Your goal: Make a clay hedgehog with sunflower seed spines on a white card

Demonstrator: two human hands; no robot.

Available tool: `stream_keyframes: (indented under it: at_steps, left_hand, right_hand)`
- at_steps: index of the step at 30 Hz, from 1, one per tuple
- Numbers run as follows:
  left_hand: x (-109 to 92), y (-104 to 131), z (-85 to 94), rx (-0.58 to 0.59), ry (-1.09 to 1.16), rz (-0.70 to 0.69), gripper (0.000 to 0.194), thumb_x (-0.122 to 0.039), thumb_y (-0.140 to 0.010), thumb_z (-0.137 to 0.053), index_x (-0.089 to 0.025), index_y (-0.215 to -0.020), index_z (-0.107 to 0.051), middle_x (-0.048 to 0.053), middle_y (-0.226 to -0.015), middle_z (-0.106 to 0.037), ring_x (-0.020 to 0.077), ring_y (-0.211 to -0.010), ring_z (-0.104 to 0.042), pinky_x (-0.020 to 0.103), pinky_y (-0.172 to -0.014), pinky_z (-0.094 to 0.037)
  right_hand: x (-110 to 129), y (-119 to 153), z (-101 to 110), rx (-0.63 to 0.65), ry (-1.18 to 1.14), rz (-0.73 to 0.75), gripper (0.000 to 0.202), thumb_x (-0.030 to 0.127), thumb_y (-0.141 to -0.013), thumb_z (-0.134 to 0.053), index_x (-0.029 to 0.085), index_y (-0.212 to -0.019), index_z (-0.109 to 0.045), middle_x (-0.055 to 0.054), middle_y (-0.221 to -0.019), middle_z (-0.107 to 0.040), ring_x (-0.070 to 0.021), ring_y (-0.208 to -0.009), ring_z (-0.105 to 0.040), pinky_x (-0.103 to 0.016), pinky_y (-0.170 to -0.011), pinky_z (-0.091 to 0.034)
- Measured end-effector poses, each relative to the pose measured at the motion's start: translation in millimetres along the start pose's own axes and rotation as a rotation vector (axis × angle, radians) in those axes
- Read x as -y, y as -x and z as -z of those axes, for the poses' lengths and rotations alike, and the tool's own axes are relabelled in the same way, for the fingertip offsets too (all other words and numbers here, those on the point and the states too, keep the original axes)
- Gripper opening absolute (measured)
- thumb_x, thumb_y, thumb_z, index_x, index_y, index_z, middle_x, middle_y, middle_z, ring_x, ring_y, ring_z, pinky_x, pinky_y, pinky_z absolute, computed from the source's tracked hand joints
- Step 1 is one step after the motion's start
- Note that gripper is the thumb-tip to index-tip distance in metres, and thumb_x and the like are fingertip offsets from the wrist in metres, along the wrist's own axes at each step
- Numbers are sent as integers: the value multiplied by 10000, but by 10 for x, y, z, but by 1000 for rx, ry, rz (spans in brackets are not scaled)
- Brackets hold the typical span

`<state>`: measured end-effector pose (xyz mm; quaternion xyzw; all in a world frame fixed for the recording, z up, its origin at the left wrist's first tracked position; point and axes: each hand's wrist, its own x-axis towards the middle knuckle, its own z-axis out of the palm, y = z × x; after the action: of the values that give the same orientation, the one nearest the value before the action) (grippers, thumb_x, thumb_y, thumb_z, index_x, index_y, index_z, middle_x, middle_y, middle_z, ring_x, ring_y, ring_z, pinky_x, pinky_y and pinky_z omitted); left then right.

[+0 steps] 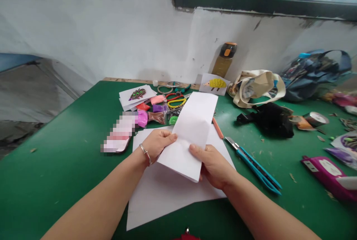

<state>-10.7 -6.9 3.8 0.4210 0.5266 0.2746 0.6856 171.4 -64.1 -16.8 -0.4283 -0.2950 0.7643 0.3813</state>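
A folded white sheet of paper (193,121) is held up in front of me, tilted, its long side pointing away. My left hand (160,141) pinches its left edge, thumb on top; a bracelet circles that wrist. On the right edge, my right hand (213,164) grips the same paper with the thumb on top and the other fingers behind, mostly hidden. Beneath both hands, more white paper (156,203) lies flat on the green table (69,128). An orange stick, perhaps a pencil (218,127), and a blue utility knife (255,167) with its blade out lie just to the right.
Left of the paper are a phone (118,134) and small packets of coloured clay (157,115). Pliers (177,102) and a hedgehog card (214,84) lie behind. A bottle (223,61), a cream bag (256,87), a black pouch (275,119) and a magenta case (325,173) stand rightward.
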Motion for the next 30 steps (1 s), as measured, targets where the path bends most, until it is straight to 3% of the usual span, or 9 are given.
stream_keyframes:
  at_steps: [2,6,11,15,22,26,30]
  left_hand:
    - [-17,-1,27,-27,-21,-25,345,-445,-641,-761,-136,-645,-607,-2,-525,-588,115,-451,-514,223,-427,-375]
    - [-44,-26,123,-87,-19,-87,387,-469,-615,-771,-125,-649,-597,-4,-519,-571,99,-425,-486,208,-402,-346]
    - [-83,-18,192,-101,0,-101,394,-464,-596,-784,-125,-646,-590,-14,-520,-564,86,-425,-481,197,-402,-342]
    - [-109,22,182,-95,8,-106,369,-441,-612,-776,-129,-642,-581,-16,-517,-563,87,-426,-480,201,-403,-347]
    - [-63,38,130,48,-25,-68,391,-453,-592,-784,-126,-616,-572,-9,-528,-558,90,-436,-480,209,-412,-348]
    - [-35,31,141,84,-30,-65,421,-474,-580,-793,-125,-588,-559,-15,-518,-542,88,-435,-478,209,-412,-350]
    - [-41,28,161,146,57,-66,405,-474,-613,-790,-110,-696,-632,33,-630,-637,134,-542,-582,257,-520,-460]
  right_hand:
    - [-12,-1,-1,41,28,-5,416,504,-781,-645,93,-720,-661,-28,-458,-579,-109,-356,-497,-210,-344,-364]
    - [-9,23,-43,135,52,-82,412,501,-734,-690,94,-689,-642,-75,-567,-663,-115,-399,-572,-201,-394,-427]
    - [-30,43,-91,86,73,-84,428,513,-689,-718,114,-608,-589,-42,-470,-625,-78,-303,-479,-171,-325,-326]
    - [-17,27,-78,121,69,-52,461,554,-751,-647,102,-666,-624,-68,-540,-649,-125,-397,-568,-214,-400,-416]
    - [101,-78,-33,-110,-118,147,396,463,-773,-677,127,-982,-677,-98,-841,-720,-200,-725,-663,-304,-642,-508]
    - [63,-95,-22,-153,-105,164,444,469,-747,-699,118,-1018,-682,-105,-812,-723,-231,-741,-658,-341,-653,-504]
    - [-22,-71,-64,-131,-66,166,464,495,-732,-702,114,-997,-694,-100,-767,-716,-210,-668,-640,-334,-621,-494]
